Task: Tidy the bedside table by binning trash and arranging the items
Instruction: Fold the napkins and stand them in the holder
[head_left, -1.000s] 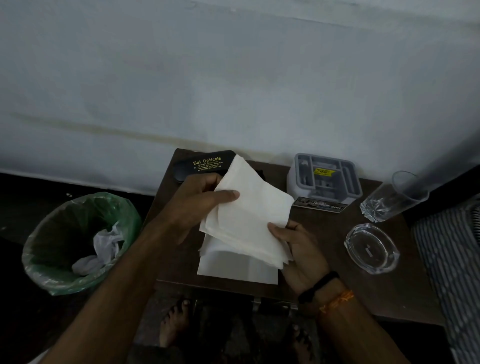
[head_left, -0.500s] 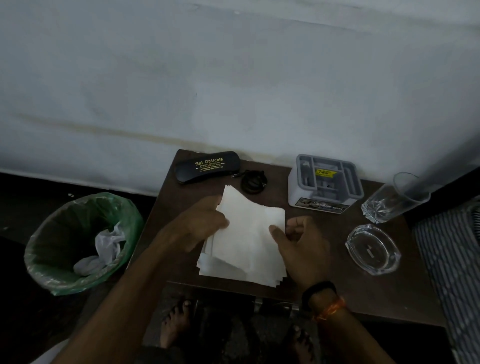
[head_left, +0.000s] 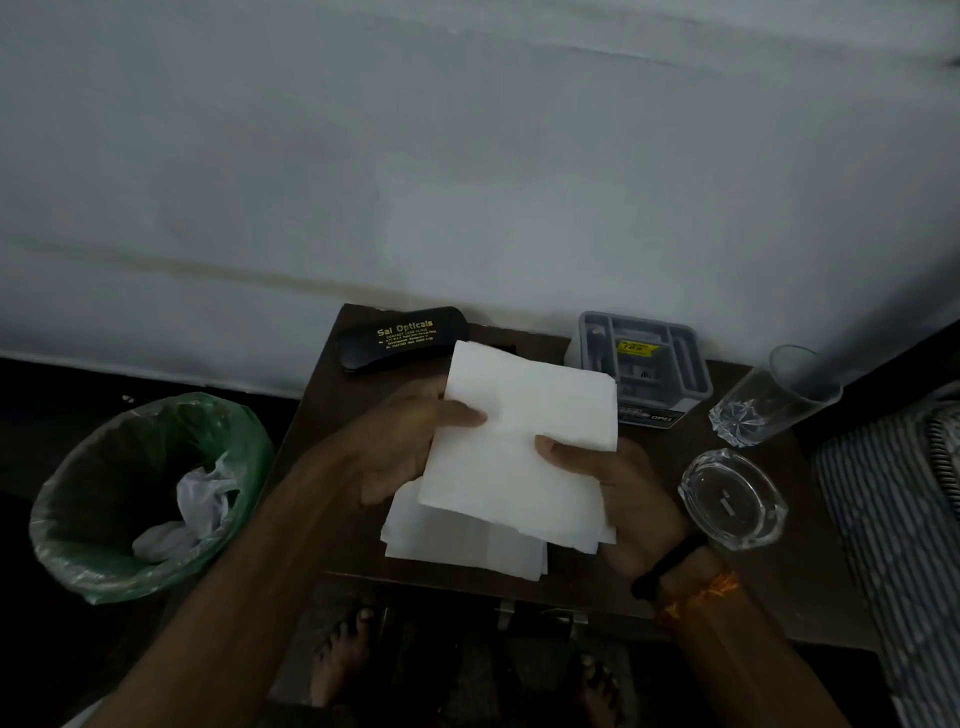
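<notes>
Your bare feet (head_left: 343, 654) stand on the dim floor under the near edge of the dark wooden tabletop (head_left: 613, 587), with a green-lined bin (head_left: 104, 525) holding crumpled white trash to your left and a striped bed (head_left: 893, 519) to your right. Above the tabletop your left hand (head_left: 400, 447) and right hand (head_left: 618, 488) each pinch a side of a white, squared napkin stack (head_left: 519, 441), thumbs on top, with more napkins (head_left: 457, 540) lying flat beneath. Farther back sit an ashtray (head_left: 732, 499), a glass (head_left: 769, 400), a grey organiser (head_left: 649, 364) and a black case (head_left: 400, 338) against the pale wall (head_left: 467, 156).
</notes>
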